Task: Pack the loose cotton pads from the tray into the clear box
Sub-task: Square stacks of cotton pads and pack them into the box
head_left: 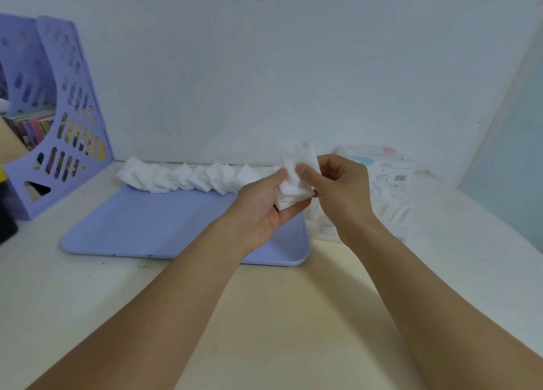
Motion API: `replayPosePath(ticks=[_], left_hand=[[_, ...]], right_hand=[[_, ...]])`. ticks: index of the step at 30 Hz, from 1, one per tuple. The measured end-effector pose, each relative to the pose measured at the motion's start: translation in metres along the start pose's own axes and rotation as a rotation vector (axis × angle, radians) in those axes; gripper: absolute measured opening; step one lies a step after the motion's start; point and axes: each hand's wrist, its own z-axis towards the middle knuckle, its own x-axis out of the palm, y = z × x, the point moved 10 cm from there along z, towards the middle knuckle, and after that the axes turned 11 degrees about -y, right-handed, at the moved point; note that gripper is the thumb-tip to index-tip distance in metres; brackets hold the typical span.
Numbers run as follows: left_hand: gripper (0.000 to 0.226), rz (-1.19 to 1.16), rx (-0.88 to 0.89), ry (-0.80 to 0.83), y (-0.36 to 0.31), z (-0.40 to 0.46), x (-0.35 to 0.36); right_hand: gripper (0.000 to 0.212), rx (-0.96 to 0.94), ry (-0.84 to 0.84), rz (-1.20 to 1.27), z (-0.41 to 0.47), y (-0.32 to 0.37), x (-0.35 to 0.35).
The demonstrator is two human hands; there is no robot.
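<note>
Two hands busy: your left hand and right hand both pinch a small stack of pads, squaring it; next, I'd say, swing to the clear box at 3 o'clock.

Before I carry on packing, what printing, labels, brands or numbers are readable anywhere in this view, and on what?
None can be read.
White carton behind the right hand: a barcode and small print on its front, too blurred to read.
Clear box: a label low on its front, print too small to read.
Book spines in the purple file rack: colours only, no legible titles.
</note>
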Motion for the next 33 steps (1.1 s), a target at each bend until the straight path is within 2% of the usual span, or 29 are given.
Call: replayPosePath(ticks=[4,6,8,11,15,17,20,24,27,29,33], left_hand=[[0.021,-0.038,0.038,-0.064,-0.005,0.003,-0.006],[0.024,0.033,0.124,-0.093,-0.011,0.006,-0.009],[0.03,0.117,0.217,-0.101,-0.017,0.007,-0.009],[0.034,0.127,0.232,-0.082,-0.017,0.004,-0.004],[0.037,0.077,0.21,-0.096,-0.016,0.001,-0.003],[0.037,0.071,0.201,-0.098,-0.016,0.0,-0.003],[0.037,0.06,0.183,-0.079,-0.016,-0.001,-0.003],[0.037,0.082,0.165,-0.035,-0.015,-0.001,-0.002],[0.037,0.089,0.154,-0.038,-0.015,0.0,-0.003],[0.036,0.082,0.14,-0.037,-0.013,-0.001,-0.002],[0.033,0.027,0.105,-0.034,-0.012,-0.003,-0.002]], right_hand=[[0.023,0.223,-0.048,0.222,0.006,-0.002,-0.013],[0.029,0.337,0.093,0.309,0.002,-0.003,-0.004],[0.026,0.385,0.253,0.254,-0.011,-0.004,0.012],[0.024,0.357,0.284,0.057,-0.017,-0.013,0.016],[0.022,0.305,0.235,-0.016,-0.01,-0.017,0.011],[0.016,0.236,0.194,-0.061,-0.006,-0.013,0.009],[0.028,0.104,0.16,-0.148,-0.001,-0.006,0.008],[0.018,-0.1,0.09,-0.199,-0.002,0.011,0.004],[0.011,-0.184,0.064,-0.232,-0.004,0.017,0.004],[0.011,-0.152,0.084,-0.228,-0.004,0.013,0.006],[0.019,0.104,0.167,-0.06,-0.002,-0.008,0.008]])
